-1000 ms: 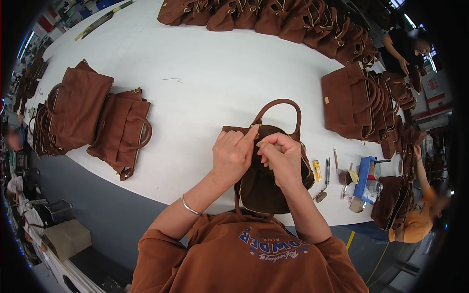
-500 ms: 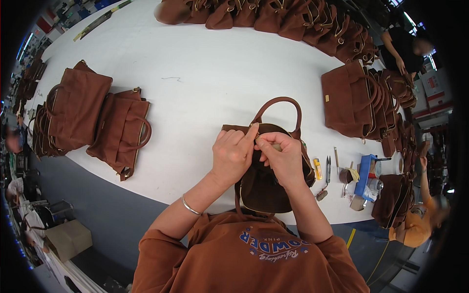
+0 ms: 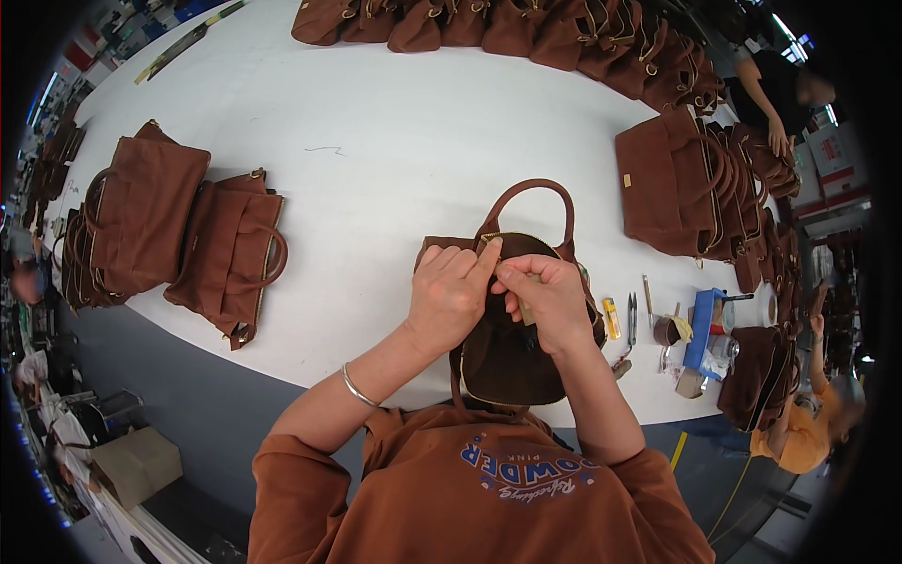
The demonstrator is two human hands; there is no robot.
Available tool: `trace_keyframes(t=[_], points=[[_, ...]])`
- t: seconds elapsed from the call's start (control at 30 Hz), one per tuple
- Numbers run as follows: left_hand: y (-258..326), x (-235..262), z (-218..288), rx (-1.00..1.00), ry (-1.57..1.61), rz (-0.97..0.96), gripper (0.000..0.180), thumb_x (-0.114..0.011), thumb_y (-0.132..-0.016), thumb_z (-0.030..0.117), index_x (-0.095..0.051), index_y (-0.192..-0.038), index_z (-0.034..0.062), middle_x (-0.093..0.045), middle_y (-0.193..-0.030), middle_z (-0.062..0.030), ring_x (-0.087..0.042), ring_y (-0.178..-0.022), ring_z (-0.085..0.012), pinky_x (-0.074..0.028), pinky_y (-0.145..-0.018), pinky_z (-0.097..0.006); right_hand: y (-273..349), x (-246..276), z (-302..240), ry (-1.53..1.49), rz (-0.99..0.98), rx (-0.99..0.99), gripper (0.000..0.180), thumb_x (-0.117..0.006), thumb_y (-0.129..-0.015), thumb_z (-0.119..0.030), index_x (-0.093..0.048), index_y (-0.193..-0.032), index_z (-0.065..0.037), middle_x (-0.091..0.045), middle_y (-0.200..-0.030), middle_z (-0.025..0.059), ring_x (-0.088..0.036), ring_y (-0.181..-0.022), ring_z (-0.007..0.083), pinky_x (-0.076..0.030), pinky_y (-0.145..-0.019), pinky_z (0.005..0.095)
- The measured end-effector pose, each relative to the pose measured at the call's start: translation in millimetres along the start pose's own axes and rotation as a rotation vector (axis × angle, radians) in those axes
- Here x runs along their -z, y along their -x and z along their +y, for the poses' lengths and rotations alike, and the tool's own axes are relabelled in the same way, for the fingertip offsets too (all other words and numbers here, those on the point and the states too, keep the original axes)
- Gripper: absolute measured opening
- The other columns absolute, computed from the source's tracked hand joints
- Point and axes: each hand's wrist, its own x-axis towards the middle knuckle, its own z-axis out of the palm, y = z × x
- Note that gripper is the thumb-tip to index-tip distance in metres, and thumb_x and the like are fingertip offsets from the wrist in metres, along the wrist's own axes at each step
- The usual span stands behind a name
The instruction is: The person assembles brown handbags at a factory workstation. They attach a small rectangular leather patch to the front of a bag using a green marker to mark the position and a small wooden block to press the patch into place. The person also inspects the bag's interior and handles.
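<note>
A brown leather handbag (image 3: 512, 371) stands upright against my front at the table's near edge. Its dark mouth is unzipped, and one arched handle (image 3: 531, 185) rises at the far side. My left hand (image 3: 453, 293) is closed on the bag's far-left rim, the index finger stretched along the zip (image 3: 489, 239). Thumb and index of my right hand (image 3: 552, 299) pinch together beside that fingertip; whatever is between them is too small to make out. A small tan piece (image 3: 528, 308) shows under the right fingers, in the palm, partly hidden.
Brown handbags lie stacked at left (image 3: 155, 211), stand in a row at right (image 3: 667, 188) and line the far edge (image 3: 460, 23). Near my right forearm are a yellow lighter-like item (image 3: 612, 319), snips (image 3: 632, 315) and a blue tray (image 3: 701, 329). Other people stand beyond the right side.
My right hand has turned slightly, so more of the tan piece shows under its fingers. The grip at the zip stays in place. The whole view has shifted a little.
</note>
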Motion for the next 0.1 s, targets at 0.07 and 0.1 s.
trace_keyframes(t=[0.07,0.1], points=[[0.8,-1.2,-1.1,-0.024,-0.01,-0.025,0.042,-0.069,-0.071,0.0,-0.07,-0.113,0.0017,-0.045,-0.064,-0.0021,-0.048,-0.058,-0.019,-0.036,-0.058,-0.034,-1.5,3.0,2.6,-0.024,-0.013,-0.025,0.013,-0.068,-0.091,-0.014,-0.068,-0.093,-0.001,-0.068,-0.077,0.0052,-0.057,-0.056,0.0069,-0.047,-0.049,0.0207],[1.4,-2.1,-1.6,-0.039,-0.021,-0.041,0.041,-0.068,-0.072,0.001,-0.07,-0.114,0.002,-0.045,-0.065,-0.0019,-0.048,-0.059,-0.0188,-0.037,-0.059,-0.034,-2.5,5.0,4.8,-0.032,-0.023,-0.03,0.014,-0.068,-0.091,-0.015,-0.068,-0.093,-0.001,-0.068,-0.076,0.0055,-0.057,-0.057,0.0077,-0.047,-0.05,0.0209]])
